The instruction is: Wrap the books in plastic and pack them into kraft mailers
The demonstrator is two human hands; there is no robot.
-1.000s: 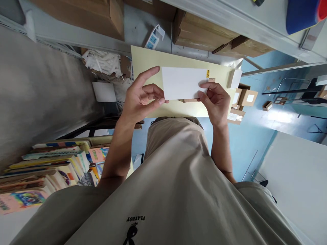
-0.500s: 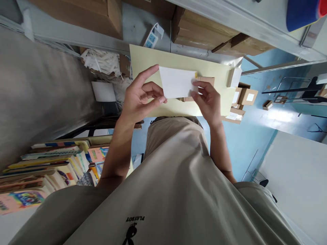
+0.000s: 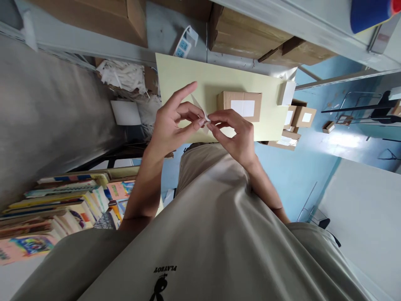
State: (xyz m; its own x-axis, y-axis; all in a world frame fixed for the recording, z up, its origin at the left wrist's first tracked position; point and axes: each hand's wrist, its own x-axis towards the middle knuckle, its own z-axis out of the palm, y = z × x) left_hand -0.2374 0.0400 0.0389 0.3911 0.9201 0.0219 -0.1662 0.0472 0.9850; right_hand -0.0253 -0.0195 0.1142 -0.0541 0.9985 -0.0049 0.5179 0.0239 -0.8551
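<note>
My left hand [image 3: 175,117] pinches a small white paper sheet [image 3: 206,118] between thumb and fingers, its index finger stretched away. From the other side, my right hand [image 3: 236,131] pinches the same sheet, its fingertips almost touching the left ones. The sheet is seen nearly edge-on and looks bent or folded; most of it is hidden by the fingers. Just beyond the right hand, a closed cardboard box [image 3: 224,100] with a white label [image 3: 242,108] lies on the pale yellow tabletop [image 3: 184,69].
A white box [image 3: 286,93] stands at the table's right end, with labelled cartons [image 3: 303,117] beyond it on the floor. Behind the table are a power strip [image 3: 183,47] and large cartons [image 3: 244,35]. Books [image 3: 72,200] are stacked at lower left.
My right hand has moved left to meet my left hand. The sheet, earlier spread flat between both hands, is now bent and edge-on, uncovering the labelled box behind it.
</note>
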